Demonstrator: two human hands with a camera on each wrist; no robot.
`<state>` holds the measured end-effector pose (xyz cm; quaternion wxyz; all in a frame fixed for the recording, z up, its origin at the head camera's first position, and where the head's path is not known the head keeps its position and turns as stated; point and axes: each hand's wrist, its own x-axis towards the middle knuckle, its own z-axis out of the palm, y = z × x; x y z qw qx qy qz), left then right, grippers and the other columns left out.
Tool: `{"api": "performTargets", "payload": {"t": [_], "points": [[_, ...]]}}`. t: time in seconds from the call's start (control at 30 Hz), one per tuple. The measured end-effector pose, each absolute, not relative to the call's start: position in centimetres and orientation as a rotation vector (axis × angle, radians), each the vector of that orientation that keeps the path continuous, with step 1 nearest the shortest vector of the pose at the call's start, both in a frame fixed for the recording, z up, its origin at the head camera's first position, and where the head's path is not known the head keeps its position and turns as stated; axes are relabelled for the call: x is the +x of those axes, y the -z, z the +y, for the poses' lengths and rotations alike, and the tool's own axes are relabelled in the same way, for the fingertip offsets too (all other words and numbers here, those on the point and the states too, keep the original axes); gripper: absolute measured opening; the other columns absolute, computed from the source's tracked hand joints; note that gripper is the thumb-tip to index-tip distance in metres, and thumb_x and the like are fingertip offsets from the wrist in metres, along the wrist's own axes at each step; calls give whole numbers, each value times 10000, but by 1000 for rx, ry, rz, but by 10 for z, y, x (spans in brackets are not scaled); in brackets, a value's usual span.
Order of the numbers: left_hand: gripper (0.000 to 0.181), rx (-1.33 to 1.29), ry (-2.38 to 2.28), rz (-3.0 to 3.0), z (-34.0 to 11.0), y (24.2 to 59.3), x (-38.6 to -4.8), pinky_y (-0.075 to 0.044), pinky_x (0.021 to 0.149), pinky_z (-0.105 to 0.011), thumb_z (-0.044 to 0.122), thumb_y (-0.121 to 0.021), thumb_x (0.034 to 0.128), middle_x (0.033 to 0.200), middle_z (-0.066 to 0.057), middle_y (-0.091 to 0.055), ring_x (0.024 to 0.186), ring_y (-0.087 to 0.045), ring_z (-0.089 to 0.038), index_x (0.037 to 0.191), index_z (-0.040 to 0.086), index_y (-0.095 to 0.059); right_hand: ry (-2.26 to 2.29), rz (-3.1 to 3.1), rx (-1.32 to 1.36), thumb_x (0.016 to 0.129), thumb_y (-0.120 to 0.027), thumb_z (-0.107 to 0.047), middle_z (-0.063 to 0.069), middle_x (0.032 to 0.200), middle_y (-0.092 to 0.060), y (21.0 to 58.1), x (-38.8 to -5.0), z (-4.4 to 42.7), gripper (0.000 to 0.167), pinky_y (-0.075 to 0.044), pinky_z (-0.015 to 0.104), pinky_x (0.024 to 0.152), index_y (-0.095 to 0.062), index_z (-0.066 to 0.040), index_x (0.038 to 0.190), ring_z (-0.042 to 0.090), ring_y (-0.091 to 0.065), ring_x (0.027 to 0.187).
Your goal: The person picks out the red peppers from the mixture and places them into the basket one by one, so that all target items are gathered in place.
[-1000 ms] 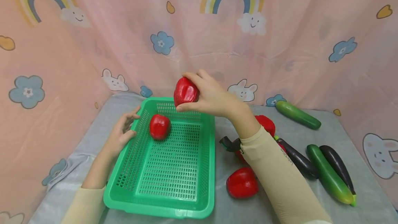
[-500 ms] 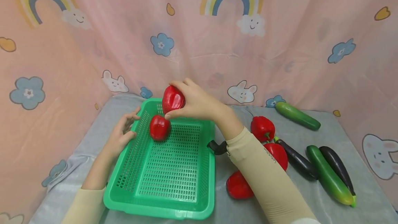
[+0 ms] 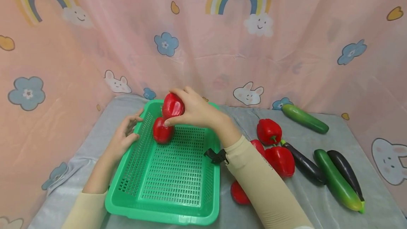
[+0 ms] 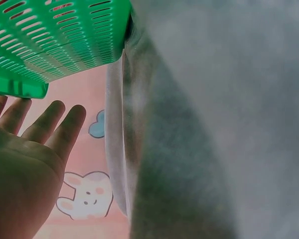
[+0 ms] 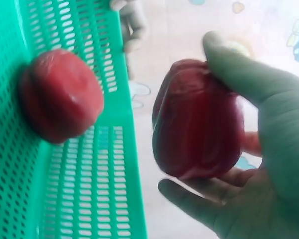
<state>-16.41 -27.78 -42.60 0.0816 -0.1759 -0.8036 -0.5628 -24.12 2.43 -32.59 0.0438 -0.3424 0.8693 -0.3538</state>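
A red bell pepper (image 3: 173,105) is gripped in my right hand (image 3: 198,110) over the far left part of the green basket (image 3: 213,186). Below and in front of it, a second red pepper (image 3: 163,131) lies inside the basket. The right wrist view has the held pepper (image 5: 199,122) between thumb and fingers, with the other pepper (image 5: 62,94) in the basket. My left hand (image 3: 122,137) rests at the basket's left rim, fingers loosely bent; in the left wrist view the fingers of that hand (image 4: 32,149) extend toward the rim (image 4: 20,88).
Right of the basket lie several red peppers (image 3: 279,161), one partly under my right forearm. Farther right are two dark eggplants (image 3: 303,163) and a green cucumber-like vegetable (image 3: 337,179), with another (image 3: 305,118) at the back. A patterned pink curtain (image 3: 203,56) hangs behind.
My right hand has moved left and down with its pepper, closer to the one in the basket. More peppers on the right show from behind the forearm. The left hand has stayed put.
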Motion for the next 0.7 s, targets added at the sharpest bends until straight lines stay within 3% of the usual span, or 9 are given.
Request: {"api": "performTargets", "payload": {"t": [0.43,0.7], "points": [[452,-523,1676,-2418,-276,425,-164,-195,1214,-792,-134,-523,886,1753,-167,-345,1565,-308,-558,1334,-74,-511,874,2623,-1054,797,-965,-434,41,1367,-531,347,-238,17,924,-609,317,875,-489,-150,1537,167,-588,1193],[451,-515,1688,-2403,-277,425,-164,-231,1214,-766,-138,-520,878,1752,-151,-356,1564,-337,-518,1325,-78,-516,738,2638,-1039,769,-982,-430,37,1343,-541,350,-237,16,929,-603,328,871,-483,-146,1499,175,-598,1168]]}}
